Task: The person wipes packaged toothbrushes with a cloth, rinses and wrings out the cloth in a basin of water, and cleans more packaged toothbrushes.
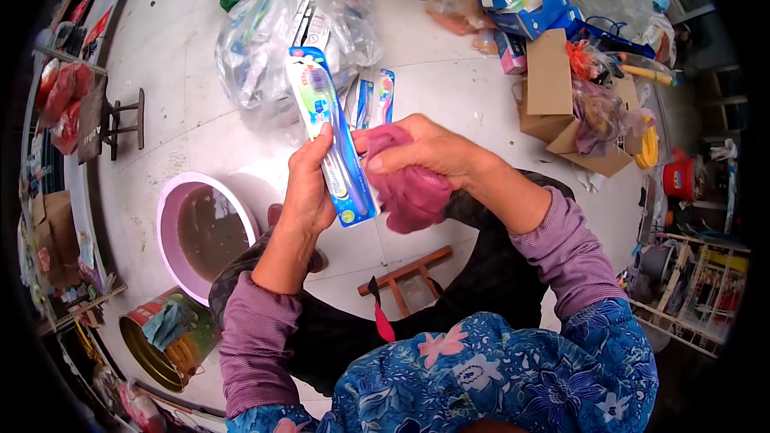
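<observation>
My left hand (309,184) is closed on a blue and white toothbrush package (333,140), its thumb on the front of the pack, which stands tilted with its top toward the upper left. My right hand (425,152) grips a dark pink cloth (409,192) that hangs below the fingers, close to the package's right edge. Beyond my hands lie more toothbrush packages (373,99) on the floor, beside a large clear plastic bag (265,48) that holds packaged items.
A pink basin (166,228) of murky water stands at the left, above a metal tin (192,341) with a blue cloth. An open cardboard box (548,84) and blue boxes (537,12) are at the upper right. Shelves line both sides. A wooden stool (409,273) is between my legs.
</observation>
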`<state>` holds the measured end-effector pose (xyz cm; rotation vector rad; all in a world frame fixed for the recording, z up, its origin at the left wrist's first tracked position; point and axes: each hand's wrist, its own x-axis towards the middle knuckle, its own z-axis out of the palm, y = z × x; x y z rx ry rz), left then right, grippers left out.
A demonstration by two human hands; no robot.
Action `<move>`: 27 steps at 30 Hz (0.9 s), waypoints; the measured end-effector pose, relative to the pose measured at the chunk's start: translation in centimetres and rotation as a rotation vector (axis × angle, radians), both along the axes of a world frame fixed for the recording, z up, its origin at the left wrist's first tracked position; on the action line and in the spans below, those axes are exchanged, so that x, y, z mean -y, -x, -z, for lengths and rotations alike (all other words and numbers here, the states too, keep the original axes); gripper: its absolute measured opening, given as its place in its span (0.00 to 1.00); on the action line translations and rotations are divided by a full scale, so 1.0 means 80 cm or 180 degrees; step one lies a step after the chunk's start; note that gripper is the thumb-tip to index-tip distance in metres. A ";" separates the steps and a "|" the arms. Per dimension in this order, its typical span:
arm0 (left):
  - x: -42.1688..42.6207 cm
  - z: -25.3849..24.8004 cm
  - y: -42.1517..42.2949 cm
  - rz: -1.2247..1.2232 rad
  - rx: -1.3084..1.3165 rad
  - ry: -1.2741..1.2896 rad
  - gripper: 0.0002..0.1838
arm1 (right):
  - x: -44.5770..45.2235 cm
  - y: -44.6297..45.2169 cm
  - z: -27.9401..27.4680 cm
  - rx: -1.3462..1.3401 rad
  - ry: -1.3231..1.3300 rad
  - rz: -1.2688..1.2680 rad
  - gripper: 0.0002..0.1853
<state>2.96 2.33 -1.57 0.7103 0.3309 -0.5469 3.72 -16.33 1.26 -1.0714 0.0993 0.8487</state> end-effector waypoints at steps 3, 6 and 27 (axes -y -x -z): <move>0.006 -0.010 -0.001 -0.0294 0.0107 -0.0286 0.21 | 0.017 -0.015 -0.019 0.0019 -0.0060 0.0459 0.19; 0.003 -0.002 0.000 -0.0146 0.0115 -0.0576 0.21 | 0.035 -0.036 -0.019 0.0057 -0.0752 0.1129 0.18; 0.024 -0.021 0.047 0.1329 0.0657 -0.0929 0.26 | 0.034 -0.080 0.013 0.3705 0.2067 0.2617 0.08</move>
